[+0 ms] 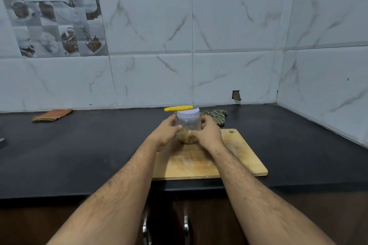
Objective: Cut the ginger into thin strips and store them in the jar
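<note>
A clear plastic jar (188, 123) with a white lid (188, 113) stands on the far end of a wooden cutting board (235, 157). Brownish ginger strips (187, 138) fill its lower part. My left hand (166, 132) grips the jar's left side and my right hand (207, 132) grips its right side, fingers curled round it. A yellow-handled knife (178, 108) lies on the counter just behind the jar, its blade hidden.
A green checked cloth (216, 116) lies behind the board to the right. A folded orange cloth (52, 115) lies at the back left of the black counter (89, 145). The tiled wall corner closes the right side. Cabinet handles (186, 225) show below the counter edge.
</note>
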{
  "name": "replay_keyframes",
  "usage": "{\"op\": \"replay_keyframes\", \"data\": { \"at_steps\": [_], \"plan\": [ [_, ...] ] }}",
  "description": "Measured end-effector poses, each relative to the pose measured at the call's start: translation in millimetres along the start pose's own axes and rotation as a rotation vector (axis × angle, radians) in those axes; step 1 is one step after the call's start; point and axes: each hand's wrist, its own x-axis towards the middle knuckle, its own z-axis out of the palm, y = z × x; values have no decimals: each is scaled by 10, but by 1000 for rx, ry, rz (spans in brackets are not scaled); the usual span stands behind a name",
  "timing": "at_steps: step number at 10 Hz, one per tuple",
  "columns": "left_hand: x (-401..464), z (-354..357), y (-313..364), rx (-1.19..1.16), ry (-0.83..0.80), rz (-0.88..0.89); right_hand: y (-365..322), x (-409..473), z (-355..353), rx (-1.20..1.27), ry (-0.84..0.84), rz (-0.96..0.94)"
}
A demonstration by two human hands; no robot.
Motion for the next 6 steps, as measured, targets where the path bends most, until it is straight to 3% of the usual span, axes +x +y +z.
{"op": "replay_keyframes", "data": {
  "at_steps": [4, 5, 6],
  "plan": [
    [91, 2, -62, 36, 4, -9, 48, 83, 74, -105, 46, -10],
    [91, -62, -184, 186, 10, -18, 69, 56, 78, -130, 26, -14],
    [65, -60, -190, 312, 117, -11, 45, 38, 46, -204, 12, -25]
  ]
}}
